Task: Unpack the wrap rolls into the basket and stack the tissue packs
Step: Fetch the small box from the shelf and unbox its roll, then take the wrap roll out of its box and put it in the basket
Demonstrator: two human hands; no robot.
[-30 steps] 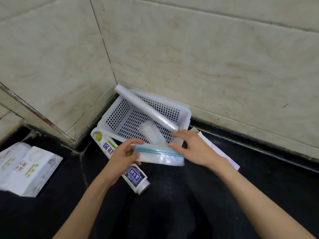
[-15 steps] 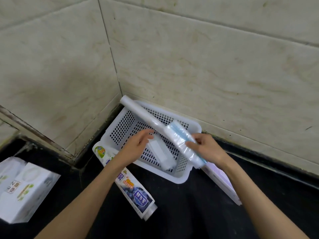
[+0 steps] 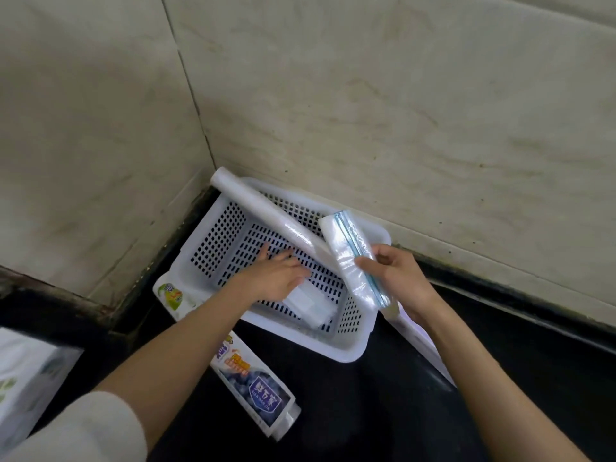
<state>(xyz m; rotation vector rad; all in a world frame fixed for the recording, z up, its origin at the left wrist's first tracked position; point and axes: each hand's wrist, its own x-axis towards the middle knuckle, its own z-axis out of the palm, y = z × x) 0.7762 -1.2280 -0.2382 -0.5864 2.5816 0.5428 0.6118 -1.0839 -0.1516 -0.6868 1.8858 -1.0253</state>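
Surface: black countertop (image 3: 383, 411), dark and plain, set in a corner below pale tiled walls.
Basket: white perforated basket (image 3: 213, 235) sits on it in the corner, turned at an angle to both walls.
Box: printed carton (image 3: 253, 391) lies flat along the basket's near left side, one end tucked beside it.
Tissue packs: white packs (image 3: 26, 378) lie at the left edge, well apart from the basket.
Flat white piece: lies under the right forearm, beside the basket; hard to identify.

White wrap roll (image 3: 263, 216) across basket (image 3: 346, 345)
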